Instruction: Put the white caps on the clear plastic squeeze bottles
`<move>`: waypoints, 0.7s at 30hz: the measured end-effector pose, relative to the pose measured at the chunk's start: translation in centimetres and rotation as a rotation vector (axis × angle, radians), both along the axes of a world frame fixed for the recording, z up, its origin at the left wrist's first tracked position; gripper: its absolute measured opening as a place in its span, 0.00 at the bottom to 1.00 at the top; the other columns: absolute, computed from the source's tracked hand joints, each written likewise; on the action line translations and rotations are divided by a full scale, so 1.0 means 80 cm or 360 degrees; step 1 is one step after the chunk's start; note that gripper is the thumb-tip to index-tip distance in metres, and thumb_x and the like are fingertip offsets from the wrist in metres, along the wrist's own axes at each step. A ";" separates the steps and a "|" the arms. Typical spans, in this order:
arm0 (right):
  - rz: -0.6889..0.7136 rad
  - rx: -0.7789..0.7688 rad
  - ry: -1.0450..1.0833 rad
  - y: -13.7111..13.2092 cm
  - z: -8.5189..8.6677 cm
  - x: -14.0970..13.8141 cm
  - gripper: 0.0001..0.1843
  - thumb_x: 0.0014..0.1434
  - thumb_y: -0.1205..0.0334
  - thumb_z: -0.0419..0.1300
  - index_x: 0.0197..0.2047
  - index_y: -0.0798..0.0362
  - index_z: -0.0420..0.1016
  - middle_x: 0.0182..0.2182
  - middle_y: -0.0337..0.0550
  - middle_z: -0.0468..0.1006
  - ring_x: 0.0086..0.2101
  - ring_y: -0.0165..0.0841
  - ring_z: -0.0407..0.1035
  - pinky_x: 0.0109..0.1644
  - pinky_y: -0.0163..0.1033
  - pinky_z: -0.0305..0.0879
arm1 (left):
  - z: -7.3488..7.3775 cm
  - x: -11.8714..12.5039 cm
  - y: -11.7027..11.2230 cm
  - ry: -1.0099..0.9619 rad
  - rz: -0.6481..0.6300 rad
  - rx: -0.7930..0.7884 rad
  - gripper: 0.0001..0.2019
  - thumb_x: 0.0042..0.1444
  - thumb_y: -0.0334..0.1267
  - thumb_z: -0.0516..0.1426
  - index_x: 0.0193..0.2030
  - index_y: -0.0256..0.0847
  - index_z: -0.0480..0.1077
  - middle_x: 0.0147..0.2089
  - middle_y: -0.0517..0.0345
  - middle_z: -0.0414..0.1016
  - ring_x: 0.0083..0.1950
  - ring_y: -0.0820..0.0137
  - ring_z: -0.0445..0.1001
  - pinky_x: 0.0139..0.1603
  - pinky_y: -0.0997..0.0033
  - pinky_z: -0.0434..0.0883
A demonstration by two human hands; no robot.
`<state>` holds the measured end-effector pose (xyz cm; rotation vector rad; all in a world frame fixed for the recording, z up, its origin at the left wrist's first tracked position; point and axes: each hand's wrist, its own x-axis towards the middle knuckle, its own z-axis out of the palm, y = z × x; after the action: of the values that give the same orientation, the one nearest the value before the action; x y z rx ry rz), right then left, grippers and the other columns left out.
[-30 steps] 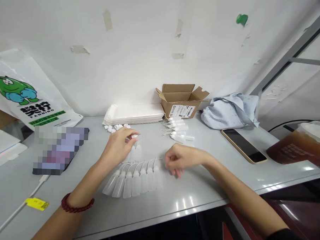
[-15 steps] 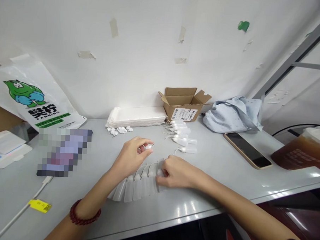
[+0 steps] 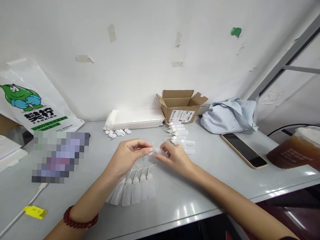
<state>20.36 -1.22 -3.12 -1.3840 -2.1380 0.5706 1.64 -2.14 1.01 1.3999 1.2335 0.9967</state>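
Note:
My left hand [image 3: 128, 154] pinches a small white cap [image 3: 150, 153], mostly hidden by the fingertips. Facing it, my right hand [image 3: 179, 157] is closed on a small translucent plastic bottle [image 3: 157, 150], its neck end pointing at the cap. Cap and bottle are close together; I cannot tell whether they touch. Below my hands lies a fanned row of similar bottles [image 3: 136, 192], with thin cords at their tops. Beyond my right hand, several capped bottles [image 3: 180, 139] with cords lie in a group. Several loose white caps [image 3: 119, 132] lie beyond my left hand.
At the wall are a stack of white packets [image 3: 135, 119], an open cardboard box [image 3: 183, 114] and a light blue cloth [image 3: 227, 116]. To the right lie a phone [image 3: 244, 151] and a drink cup [image 3: 298, 150]. A blurred-out device [image 3: 60, 158] and a printed bag [image 3: 41, 97] are left.
My right hand has lifted a bottle from the right end of the row and moved up to meet my left hand. The left hand still pinches the cap. The view has shifted slightly.

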 end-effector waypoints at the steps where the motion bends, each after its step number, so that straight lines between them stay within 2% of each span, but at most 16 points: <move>1: 0.0007 -0.0010 0.0036 0.000 -0.002 -0.001 0.14 0.56 0.51 0.59 0.35 0.54 0.66 0.24 0.38 0.69 0.23 0.27 0.60 0.27 0.32 0.54 | -0.001 0.002 0.000 -0.0038 0.0012 0.0001 0.09 0.42 0.41 0.64 0.30 0.40 0.76 0.36 0.54 0.80 0.41 0.64 0.77 0.46 0.63 0.73; 6: 0.0053 -0.0054 0.0111 -0.002 -0.007 -0.006 0.14 0.55 0.52 0.61 0.36 0.54 0.65 0.25 0.38 0.70 0.23 0.28 0.62 0.28 0.32 0.55 | -0.009 0.008 -0.001 -0.0100 0.0116 0.0033 0.09 0.41 0.41 0.65 0.30 0.41 0.78 0.33 0.56 0.81 0.38 0.64 0.77 0.43 0.64 0.74; 10: -0.0038 -0.0032 0.0154 0.001 -0.004 -0.005 0.15 0.54 0.52 0.62 0.34 0.54 0.64 0.25 0.38 0.70 0.24 0.29 0.63 0.29 0.33 0.56 | -0.006 0.006 -0.002 0.0057 0.0165 0.0112 0.07 0.44 0.40 0.64 0.31 0.41 0.77 0.33 0.58 0.80 0.37 0.65 0.77 0.41 0.66 0.74; 14: -0.0178 -0.0081 0.0280 0.007 0.001 0.001 0.14 0.54 0.53 0.61 0.33 0.53 0.63 0.25 0.37 0.70 0.22 0.28 0.63 0.28 0.33 0.56 | -0.009 0.006 -0.007 0.0492 -0.0111 0.0267 0.06 0.51 0.38 0.59 0.34 0.41 0.76 0.36 0.57 0.79 0.39 0.65 0.76 0.43 0.65 0.73; 18: -0.0268 -0.0145 0.0368 0.013 0.004 0.007 0.15 0.54 0.51 0.60 0.33 0.53 0.62 0.24 0.36 0.68 0.21 0.27 0.62 0.27 0.33 0.56 | -0.025 0.019 -0.015 0.0900 -0.0504 0.0725 0.10 0.56 0.34 0.54 0.43 0.41 0.74 0.45 0.53 0.76 0.47 0.63 0.72 0.50 0.60 0.70; 21: -0.0285 -0.0146 0.0410 0.015 0.005 0.008 0.15 0.54 0.51 0.60 0.31 0.52 0.61 0.23 0.35 0.67 0.21 0.27 0.62 0.26 0.33 0.56 | -0.036 0.034 -0.018 0.1078 -0.0741 0.0938 0.13 0.59 0.30 0.50 0.47 0.39 0.72 0.49 0.50 0.73 0.53 0.61 0.68 0.55 0.58 0.67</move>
<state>21.03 -0.02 -2.70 -1.4472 -1.7845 0.7395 4.37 -3.59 -1.86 2.4950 1.0081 0.5778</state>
